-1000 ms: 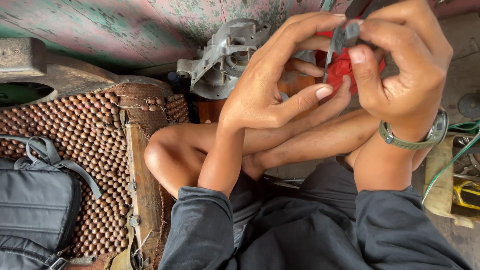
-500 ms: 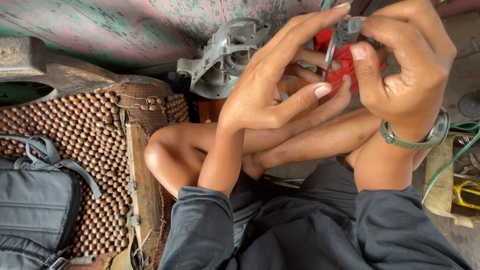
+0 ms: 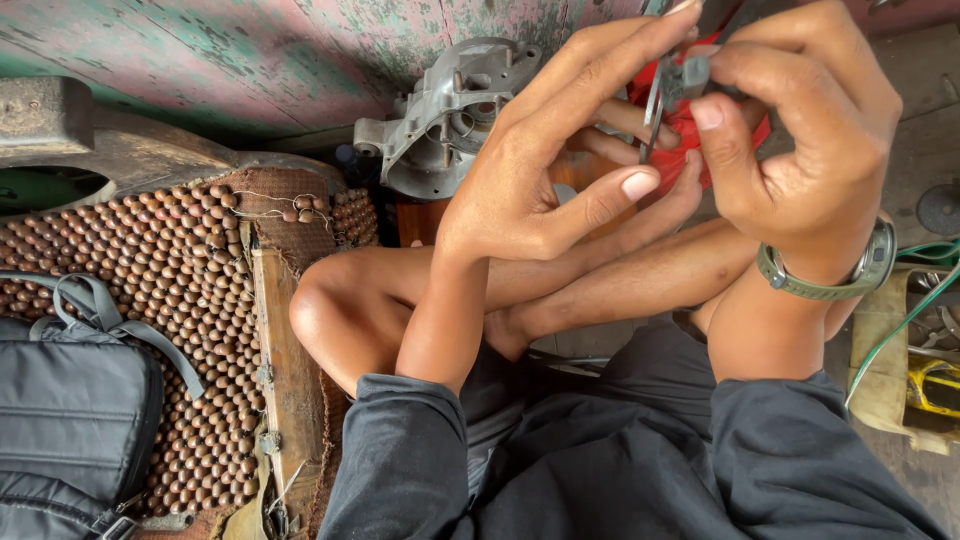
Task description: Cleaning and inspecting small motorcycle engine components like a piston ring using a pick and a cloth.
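Between both hands (image 3: pixel 800 150), small metal part (image 3: pixel 685 75).

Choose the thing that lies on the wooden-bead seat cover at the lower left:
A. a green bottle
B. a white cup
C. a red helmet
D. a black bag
D: a black bag with grey straps rests on the bead seat cover; neither hand touches it.

Both forearms rise from dark sleeves and meet in front of the chest. The left hand (image 3: pixel 540 180) is spread, its long fingers (image 3: pixel 620 50) stretched up and across toward the right hand (image 3: pixel 800 130), thumb angled out below. The right hand curls inward, thumb and forefinger pinched together, wrist bent. Bare crossed legs lie beneath the two wrists.
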